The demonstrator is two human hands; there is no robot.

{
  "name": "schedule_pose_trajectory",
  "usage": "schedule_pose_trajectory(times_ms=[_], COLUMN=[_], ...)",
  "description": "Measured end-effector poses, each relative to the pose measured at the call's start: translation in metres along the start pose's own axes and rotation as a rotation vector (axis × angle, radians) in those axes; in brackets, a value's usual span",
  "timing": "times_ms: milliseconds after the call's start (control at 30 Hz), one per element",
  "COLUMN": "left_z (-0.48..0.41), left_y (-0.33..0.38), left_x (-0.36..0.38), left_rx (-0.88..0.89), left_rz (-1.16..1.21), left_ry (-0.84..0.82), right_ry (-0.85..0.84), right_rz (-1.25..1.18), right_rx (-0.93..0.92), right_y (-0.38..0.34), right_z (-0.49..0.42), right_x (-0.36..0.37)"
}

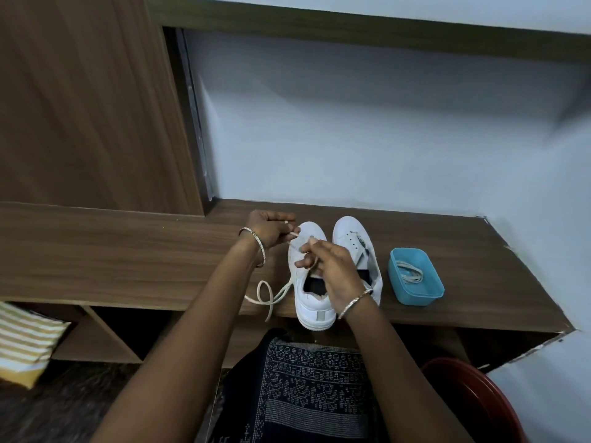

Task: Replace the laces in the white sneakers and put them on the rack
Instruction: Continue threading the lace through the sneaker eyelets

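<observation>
- White low-top sneaker [311, 303] stands under my hands on the wood-grain surface [128, 260], toe toward the pale wall and heel at the front edge
- My left hand [271, 230] is curled just up and left of the toe, pinching one end of the cream lace [271, 294] between thumb and fingertips
- My right hand [332, 270] hovers over the tongue with its fingers bent, pinching another stretch of that lace; the two hands are close together but not touching
- From the sneaker's left side the slack lace runs out over the surface in a loose loop, and its tip hangs just past the front edge
- A second sneaker [351, 233] stands just beside it on the right, eyelets showing, its heel hidden behind my right wrist
- A blue plastic tub [415, 294] rests near that one, with pale laces [411, 273] coiled inside
- Thin metal bangles [355, 302] circle both my wrists
- A striped cushion [25, 337] lies in the open shelf below on the left, and a red basin [473, 398] shows at the lower right beside my dark patterned lap
</observation>
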State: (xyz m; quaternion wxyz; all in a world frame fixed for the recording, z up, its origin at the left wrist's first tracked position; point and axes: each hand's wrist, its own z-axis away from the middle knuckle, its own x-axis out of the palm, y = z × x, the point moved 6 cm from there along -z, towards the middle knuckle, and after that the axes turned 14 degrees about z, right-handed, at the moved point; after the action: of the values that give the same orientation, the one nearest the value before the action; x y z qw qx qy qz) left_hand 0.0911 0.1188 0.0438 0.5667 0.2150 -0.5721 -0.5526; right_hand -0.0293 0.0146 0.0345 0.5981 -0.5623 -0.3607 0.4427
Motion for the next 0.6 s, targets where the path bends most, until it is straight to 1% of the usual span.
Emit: schedule_pose_trajectory(times_ms=[100,167,267,367,467,533,600], left_z=[-0.010,-0.016,-0.022,-0.022,-0.027,-0.030,-0.029], left_y=[-0.007,-0.013,-0.019,-0.022,-0.029,-0.033,-0.032], left_x=[-0.021,-0.034,-0.051,-0.060,-0.070,-0.080,-0.087], left_rx=[0.023,0.035,0.016,-0.005,-0.012,-0.013,0.024], left_rz=[-0.092,-0.126,-0.189,-0.132,-0.023,-0.128,-0.407], left_ry=[0.146,0.208,0.250,0.283,0.327,0.349,0.379], right_ry=[0.030,0.066,0.093,0.136,0.191,0.216,0.219], right_rz=[-0.229,-0.293,-0.365,-0.402,-0.385,-0.335,-0.249], right_rx=[0.055,0.058,0.025,-0.003,0.002,0.002,-0.004], right_y=[-0.006,-0.012,-0.022,-0.025,-0.024,-0.022,-0.019], right_z=[0.004,0.005,0.005,0.000,-0.001,-0.002,-0.002], right_x=[-0.028,-0.049,-0.077,-0.100,-0.118,-0.122,-0.117])
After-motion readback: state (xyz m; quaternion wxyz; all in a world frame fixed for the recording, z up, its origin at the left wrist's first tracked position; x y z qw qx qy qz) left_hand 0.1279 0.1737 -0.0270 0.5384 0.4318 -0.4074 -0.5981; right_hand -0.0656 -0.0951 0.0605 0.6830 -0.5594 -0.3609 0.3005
